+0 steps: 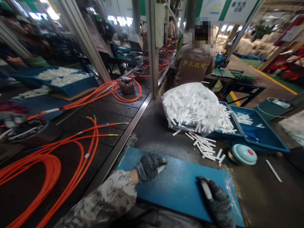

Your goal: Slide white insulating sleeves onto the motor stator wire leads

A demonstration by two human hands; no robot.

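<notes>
Possibly risking shoving blue board [175,180] askew by leaning unevenly, or scattering loose white tubes [206,146] by reaching carelessly; lying beneath both hands, running lengthwise far-left to near-right; half-curling left hand [149,167] and right hand [218,199], not telling if holding anything; beyond board, mostly pointing crosswise

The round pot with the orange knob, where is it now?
In the head view, the round pot is on the right, on the dark table, just in front of the blue tray and right of the loose white sticks.
</notes>
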